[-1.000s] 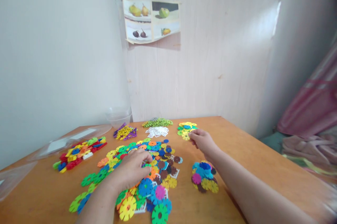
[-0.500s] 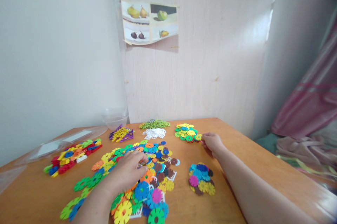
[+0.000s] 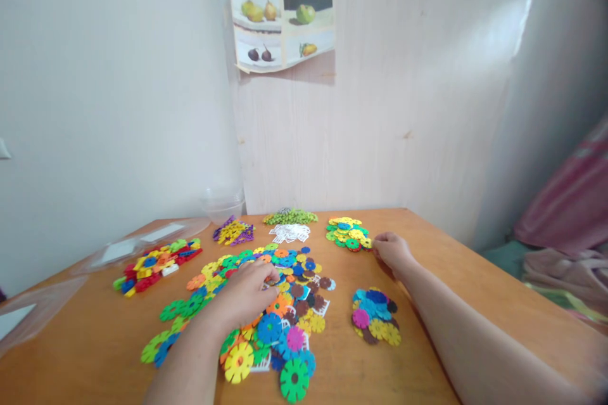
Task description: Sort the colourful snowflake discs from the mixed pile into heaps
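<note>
My left hand [image 3: 249, 294] rests over the middle of a big mixed pile of slotted plastic flower discs [image 3: 293, 381], its thumb and index finger apart above the pieces. At the right edge of a smaller heap of yellow and green discs [image 3: 342, 227], my right hand [image 3: 393, 251] has its fingers pinched together at a yellow flower disc [image 3: 365, 243]. Its fingertips are partly hidden. Between my forearms lies another small heap of blue, yellow, brown and pink discs [image 3: 373, 305]. White fence-like pieces [image 3: 322, 308] poke out of the big pile.
Along the table [image 3: 427, 234] sit heaps of red and yellow building blocks [image 3: 152, 269], purple and yellow pieces [image 3: 234, 231], white pieces [image 3: 291, 232] and green pieces [image 3: 294, 217]. Clear tubs [image 3: 222, 205] stand at the back; clear lids [image 3: 118, 251] lie left.
The camera has turned slightly left, so everything sits further right and a little higher in view. Both hands stay by the same heaps, with hardly any visible movement.
</note>
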Demonstrator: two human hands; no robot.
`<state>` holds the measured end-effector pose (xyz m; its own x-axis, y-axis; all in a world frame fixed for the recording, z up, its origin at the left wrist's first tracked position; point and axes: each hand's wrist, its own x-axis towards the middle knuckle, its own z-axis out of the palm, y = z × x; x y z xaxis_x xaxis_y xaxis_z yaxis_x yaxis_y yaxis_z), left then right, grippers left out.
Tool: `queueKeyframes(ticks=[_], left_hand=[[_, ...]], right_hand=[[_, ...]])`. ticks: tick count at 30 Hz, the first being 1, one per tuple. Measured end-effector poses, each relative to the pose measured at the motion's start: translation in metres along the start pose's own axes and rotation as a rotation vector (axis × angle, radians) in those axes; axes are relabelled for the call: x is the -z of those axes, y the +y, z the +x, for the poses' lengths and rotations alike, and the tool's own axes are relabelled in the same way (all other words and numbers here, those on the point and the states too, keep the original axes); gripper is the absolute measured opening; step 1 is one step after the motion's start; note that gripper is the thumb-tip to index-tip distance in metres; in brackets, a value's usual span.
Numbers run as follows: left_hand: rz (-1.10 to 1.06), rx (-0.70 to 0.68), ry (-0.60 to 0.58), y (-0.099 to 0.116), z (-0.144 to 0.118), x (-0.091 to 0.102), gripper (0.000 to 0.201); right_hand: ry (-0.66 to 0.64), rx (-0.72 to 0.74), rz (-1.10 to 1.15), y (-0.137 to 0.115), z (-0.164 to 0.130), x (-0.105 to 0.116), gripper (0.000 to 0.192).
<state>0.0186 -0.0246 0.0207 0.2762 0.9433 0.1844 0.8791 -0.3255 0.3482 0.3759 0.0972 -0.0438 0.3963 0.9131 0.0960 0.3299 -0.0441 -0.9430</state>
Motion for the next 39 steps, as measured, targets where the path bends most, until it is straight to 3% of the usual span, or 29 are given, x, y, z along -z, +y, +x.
queueKeyframes(ticks=[6, 9, 15, 18, 21, 27, 34, 39], left_hand=[[-0.028, 0.004, 0.016, 0.004, -0.001, 0.002, 0.016], [-0.031, 0.000, 0.027, 0.007, -0.001, 0.003, 0.016], [-0.005, -0.022, 0.032, 0.006, 0.002, 0.000, 0.018], [-0.022, -0.020, 0.033, 0.005, 0.003, -0.002, 0.019], [-0.032, -0.010, 0.041, 0.004, 0.003, -0.002, 0.018], [-0.037, -0.024, 0.046, 0.006, 0.003, 0.000, 0.016], [-0.021, 0.000, 0.029, 0.006, 0.004, 0.000, 0.016], [-0.016, -0.006, 0.026, 0.006, 0.004, 0.000, 0.013]], right_hand=[[0.067, 0.196, -0.263, -0.024, -0.012, -0.001, 0.013], [-0.079, 0.362, -0.266, -0.050, -0.044, -0.010, 0.018], [-0.598, 0.726, -0.315, -0.086, -0.147, -0.035, 0.020], [-0.721, 0.986, -0.417, -0.093, -0.185, -0.041, 0.024], [-0.748, 1.128, -0.500, -0.096, -0.202, -0.048, 0.038], [-0.709, 1.154, -0.565, -0.094, -0.201, -0.062, 0.025], [-0.665, 1.179, -0.539, -0.094, -0.193, -0.057, 0.023], [-0.593, 1.047, -0.443, -0.093, -0.180, -0.054, 0.026]])
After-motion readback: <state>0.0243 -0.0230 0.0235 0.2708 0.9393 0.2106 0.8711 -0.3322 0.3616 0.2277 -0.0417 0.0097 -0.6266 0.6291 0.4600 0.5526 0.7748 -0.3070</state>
